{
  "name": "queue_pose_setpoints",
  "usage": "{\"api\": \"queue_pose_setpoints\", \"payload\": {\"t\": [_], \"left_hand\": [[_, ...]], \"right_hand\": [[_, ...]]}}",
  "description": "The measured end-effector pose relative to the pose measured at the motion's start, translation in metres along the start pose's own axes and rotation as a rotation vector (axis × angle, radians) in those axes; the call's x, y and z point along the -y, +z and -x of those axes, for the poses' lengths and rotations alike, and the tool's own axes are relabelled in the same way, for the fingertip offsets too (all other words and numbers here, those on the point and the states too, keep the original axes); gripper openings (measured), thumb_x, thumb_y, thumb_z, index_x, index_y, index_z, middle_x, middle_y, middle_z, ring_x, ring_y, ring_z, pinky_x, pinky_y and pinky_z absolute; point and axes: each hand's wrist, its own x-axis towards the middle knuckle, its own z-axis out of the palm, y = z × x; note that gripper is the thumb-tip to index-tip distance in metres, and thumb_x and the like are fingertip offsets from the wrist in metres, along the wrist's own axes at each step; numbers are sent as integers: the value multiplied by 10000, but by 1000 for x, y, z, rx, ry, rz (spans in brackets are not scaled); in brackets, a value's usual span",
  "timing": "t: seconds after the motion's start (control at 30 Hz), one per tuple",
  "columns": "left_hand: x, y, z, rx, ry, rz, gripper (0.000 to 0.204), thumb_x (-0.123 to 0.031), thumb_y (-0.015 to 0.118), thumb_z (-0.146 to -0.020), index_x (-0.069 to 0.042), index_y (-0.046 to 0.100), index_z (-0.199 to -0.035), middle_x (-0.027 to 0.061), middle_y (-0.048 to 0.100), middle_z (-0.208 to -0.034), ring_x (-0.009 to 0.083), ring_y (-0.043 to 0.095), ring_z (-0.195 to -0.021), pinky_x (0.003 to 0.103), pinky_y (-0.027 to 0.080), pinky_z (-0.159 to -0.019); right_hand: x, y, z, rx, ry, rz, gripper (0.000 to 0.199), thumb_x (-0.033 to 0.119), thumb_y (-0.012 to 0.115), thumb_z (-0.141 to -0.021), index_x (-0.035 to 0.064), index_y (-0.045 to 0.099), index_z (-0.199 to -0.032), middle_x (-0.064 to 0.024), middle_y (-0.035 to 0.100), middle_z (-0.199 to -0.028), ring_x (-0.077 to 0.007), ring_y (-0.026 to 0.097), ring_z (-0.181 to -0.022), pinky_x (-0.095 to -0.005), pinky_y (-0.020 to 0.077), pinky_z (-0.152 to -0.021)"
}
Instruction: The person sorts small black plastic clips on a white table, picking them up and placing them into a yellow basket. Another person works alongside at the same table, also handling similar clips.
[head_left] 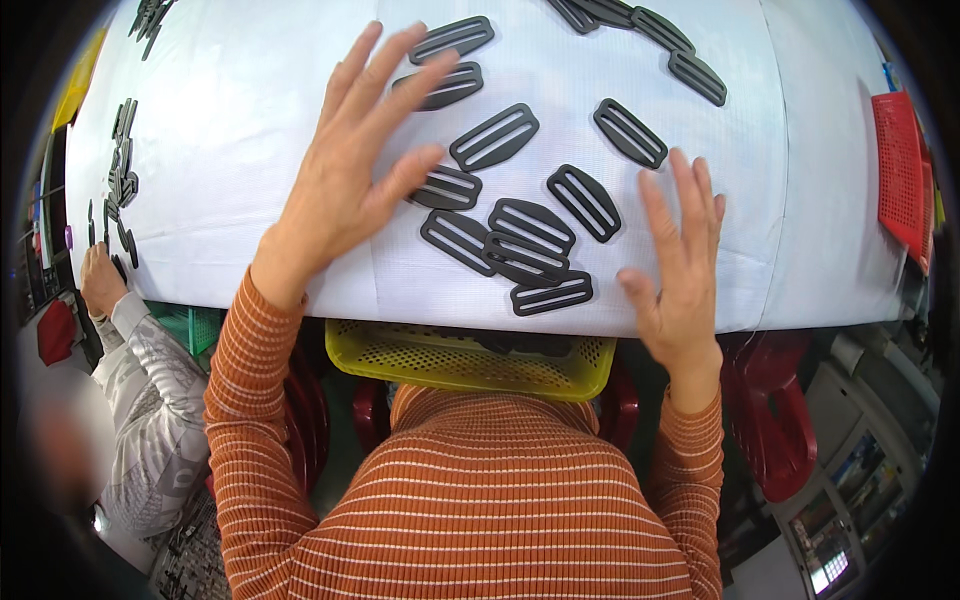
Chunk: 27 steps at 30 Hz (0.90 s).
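Several black plastic slide buckles [530, 225] lie scattered on a white cloth-covered table [240, 150]. My left hand [350, 170] is spread flat over the cloth, fingers apart, its fingertips beside two buckles [440, 85] near the top and its thumb touching another buckle [445, 188]. My right hand [680, 270] hovers open near the table's front edge, just right of the lowest buckle [552, 295]. Neither hand holds anything.
A yellow perforated basket [400, 355] sits under the table edge at my lap. A red basket [900, 170] stands at the right. Dark red stools [780, 420] are below. At the left another person's hand [100, 280] works near more buckles [122, 170].
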Motion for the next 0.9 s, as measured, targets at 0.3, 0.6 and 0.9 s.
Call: {"api": "queue_pose_setpoints", "payload": {"t": [0.3,0.6,0.9], "left_hand": [[29,6,-18,32,9,-119,534,-422,515,-985,-212,459,-1473,62,334,-1579,310,187,-1499,508,204,-1200],[28,7,-15,16,22,-146,508,-324,569,-960,-195,494,-1445,66,391,-1546,303,235,-1484,529,198,-1194],[26,4,-16,30,12,-111,517,-354,564,-961,-216,481,-1453,56,396,-1544,285,250,-1480,536,174,-1204]], "right_hand": [[-11,9,-26,-117,12,75,469,231,643,-905,83,571,-1344,-132,525,-1378,-316,460,-1301,-491,311,-1102],[-5,-9,-50,-202,83,83,162,20,676,-856,47,724,-1009,-48,659,-868,-223,610,-803,-347,461,-811],[-20,-11,-37,-301,248,-143,217,61,636,-912,28,704,-1115,-100,647,-991,-236,588,-899,-345,471,-821]]}}
